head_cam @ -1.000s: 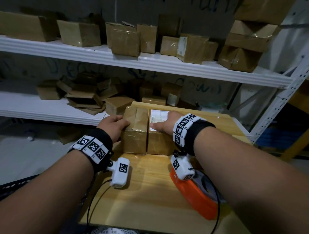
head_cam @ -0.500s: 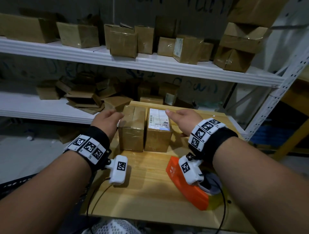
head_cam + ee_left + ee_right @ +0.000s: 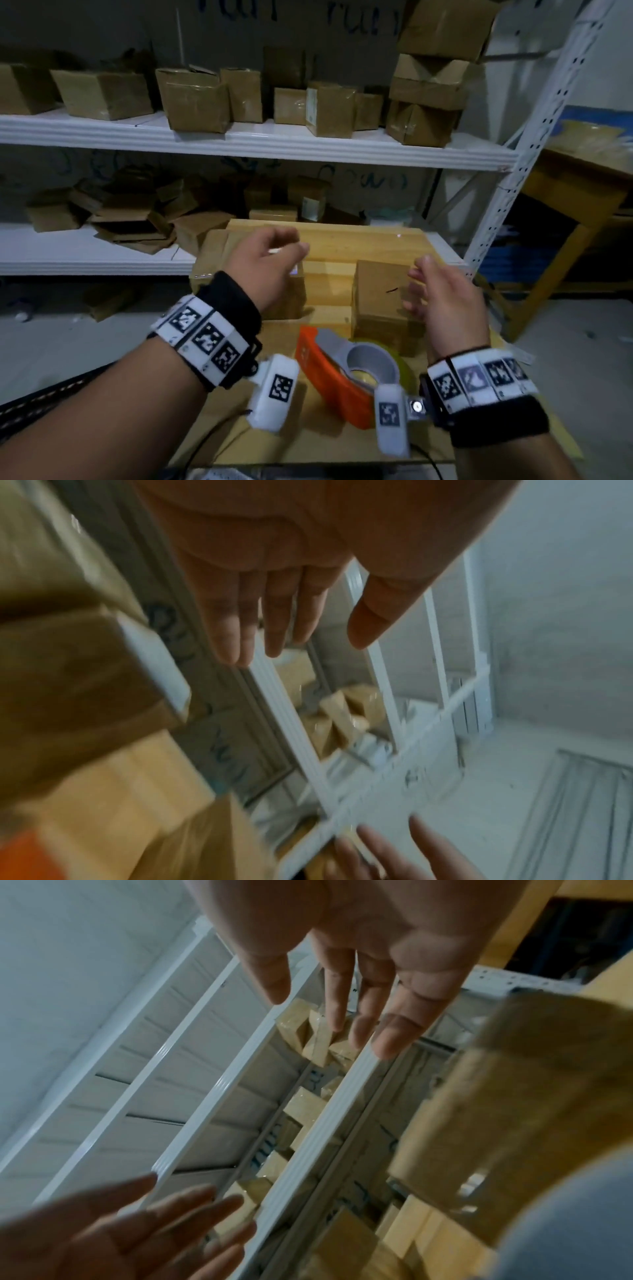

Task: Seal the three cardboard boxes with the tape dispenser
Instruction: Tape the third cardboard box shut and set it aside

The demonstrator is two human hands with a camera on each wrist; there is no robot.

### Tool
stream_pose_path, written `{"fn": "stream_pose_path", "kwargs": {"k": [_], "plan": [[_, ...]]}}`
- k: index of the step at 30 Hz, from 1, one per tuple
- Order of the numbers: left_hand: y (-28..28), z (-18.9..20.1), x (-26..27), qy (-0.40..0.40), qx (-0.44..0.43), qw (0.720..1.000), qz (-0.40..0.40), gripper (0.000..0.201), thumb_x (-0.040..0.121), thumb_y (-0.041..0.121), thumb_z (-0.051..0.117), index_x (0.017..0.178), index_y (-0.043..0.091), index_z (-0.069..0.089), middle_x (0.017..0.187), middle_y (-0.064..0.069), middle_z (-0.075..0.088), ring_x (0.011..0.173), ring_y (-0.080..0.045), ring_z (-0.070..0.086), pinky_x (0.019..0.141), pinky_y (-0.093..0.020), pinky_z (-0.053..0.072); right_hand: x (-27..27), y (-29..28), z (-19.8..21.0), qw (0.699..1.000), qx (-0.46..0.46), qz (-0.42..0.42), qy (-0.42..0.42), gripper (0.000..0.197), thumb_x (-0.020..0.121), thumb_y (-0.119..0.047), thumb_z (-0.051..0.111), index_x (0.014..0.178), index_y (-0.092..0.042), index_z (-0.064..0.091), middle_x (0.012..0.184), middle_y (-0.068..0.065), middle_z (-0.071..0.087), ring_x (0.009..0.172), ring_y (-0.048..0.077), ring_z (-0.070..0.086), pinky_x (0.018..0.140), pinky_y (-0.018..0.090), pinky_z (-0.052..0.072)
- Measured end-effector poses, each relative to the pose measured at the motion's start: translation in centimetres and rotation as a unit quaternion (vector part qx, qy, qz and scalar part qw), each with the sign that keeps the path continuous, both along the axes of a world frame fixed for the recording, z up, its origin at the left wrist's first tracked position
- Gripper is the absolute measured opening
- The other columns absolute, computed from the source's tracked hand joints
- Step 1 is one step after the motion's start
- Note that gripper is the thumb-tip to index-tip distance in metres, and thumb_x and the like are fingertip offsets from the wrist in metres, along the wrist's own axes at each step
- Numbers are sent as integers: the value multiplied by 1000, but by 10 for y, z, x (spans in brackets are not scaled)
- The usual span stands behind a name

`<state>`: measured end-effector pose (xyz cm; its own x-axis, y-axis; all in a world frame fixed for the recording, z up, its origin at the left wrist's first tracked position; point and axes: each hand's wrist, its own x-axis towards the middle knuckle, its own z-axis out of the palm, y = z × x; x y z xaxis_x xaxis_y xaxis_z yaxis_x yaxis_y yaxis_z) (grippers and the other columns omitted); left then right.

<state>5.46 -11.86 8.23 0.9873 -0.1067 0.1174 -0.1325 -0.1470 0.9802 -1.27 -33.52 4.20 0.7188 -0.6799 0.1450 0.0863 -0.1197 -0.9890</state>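
Both hands are held up off the wooden table (image 3: 359, 240), nothing gripped in either. The left hand (image 3: 263, 267) is seen at mid-frame in the head view, fingers loosely spread and relaxed, hovering over the two cardboard boxes (image 3: 205, 270) set side by side at centre-left; whether it's touching them can't be told, since most of them is hidden behind it. The right hand (image 3: 442, 301) is found a bit lower and to the right, fingers straight and slightly fanned, palm turned inward toward the third box (image 3: 376, 294), just beside it but apparently not on it. The wrist views back this up: open palms, blurry, nothing pinched.

The tape dispenser (image 3: 329, 373), orange with a grey hub, is left lying on the table in the lower middle of the frame, between the two wrists and untouched.

Shelving (image 3: 260, 144) loaded with more boxes is seen across the upper half of the frame.
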Motion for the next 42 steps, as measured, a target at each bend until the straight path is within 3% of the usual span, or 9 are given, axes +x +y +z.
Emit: {"fn": "stream_pose_path", "kwargs": {"k": [2, 8, 14, 16, 19, 23, 26, 34, 42], "plan": [[-26, -9, -5, 18, 61, 997, -33, 33, 95, 28, 68, 127, 21, 63, 121, 2, 65, 96, -13, 65, 73, -26, 58, -7, -4, -19, 1000, 5, -29, -11, 25, 103, -38, 60, 86, -24, 71, 88, -1, 73, 87, 23, 71, 78, 47, 60], [-82, -32, 5, 48, 191, 978, -69, 61, 93, 43, 67, 145, 17, 50, 140, -1, 58, 122, -22, 58, 106, -43, 48, -5, -42, -23, 996, 32, -81, -26, 25, 100, -39, 63, 81, -25, 71, 74, -10, 71, 77, 14, 68, 66, 35, 52], [-109, -41, 16, 115, 246, 960, -74, 75, 85, 46, 74, 147, 16, 47, 134, -7, 61, 112, -27, 63, 100, -47, 53, -7, -56, -33, 996, 29, -51, 65, 18, 103, -37, 60, 95, -22, 66, 86, -8, 63, 78, 9, 57, 73, 30, 40], [-113, -44, 18, 136, 248, 956, -77, 83, 75, 47, 79, 145, 15, 49, 126, -7, 64, 106, -27, 66, 96, -46, 56, -6, -55, -34, 995, 23, -5, 99, 31, 104, -35, 58, 104, -6, 70, 92, 4, 70, 83, 16, 63, 79, 36, 46], [-117, -45, 20, 143, 240, 955, -95, 60, 82, 35, 81, 133, 15, 58, 107, -5, 70, 96, -27, 71, 91, -46, 59, -4, -49, -38, 990, 10, 49, 133, 48, 104, -38, 57, 99, 8, 69, 100, 30, 70, 94, 41, 66, 85, 46, 55], [-120, -42, 18, 99, 218, 965, -105, 35, 87, 24, 77, 120, 18, 66, 102, -2, 72, 95, -23, 71, 91, -45, 59, -1, -49, -34, 993, 3, 50, 109, 28, 103, -37, 59, 102, -13, 75, 91, -1, 75, 85, 16, 68, 69, 27, 50], [-117, -33, 12, 77, 160, 979, -101, 34, 88, 20, 77, 120, 20, 64, 106, 0, 71, 97, -20, 69, 92, -42, 59, -3, -49, -29, 997, -17, 34, 67, 32, 103, -38, 59, 120, -15, 73, 106, -3, 76, 97, 14, 70, 86, 33, 58], [-80, -18, -25, 2, 79, 994, -73, 46, 91, 18, 73, 136, 19, 61, 121, 4, 69, 105, -11, 66, 67, -13, 52, -30, -25, -17, 998, -44, 51, -9, 35, 103, -32, 61, 133, -16, 67, 118, -6, 75, 101, -1, 68, 73, 8, 54], [-8, -25, -72, 3, -57, 998, -27, 70, 74, 6, 83, 137, 21, 55, 118, -5, 66, 105, -21, 69, 73, -29, 54, -65, 30, -6, 994, -11, 105, -42, 18, 100, -29, 66, 115, -21, 69, 94, -14, 72, 76, -15, 66, 58, 5, 49]]}}
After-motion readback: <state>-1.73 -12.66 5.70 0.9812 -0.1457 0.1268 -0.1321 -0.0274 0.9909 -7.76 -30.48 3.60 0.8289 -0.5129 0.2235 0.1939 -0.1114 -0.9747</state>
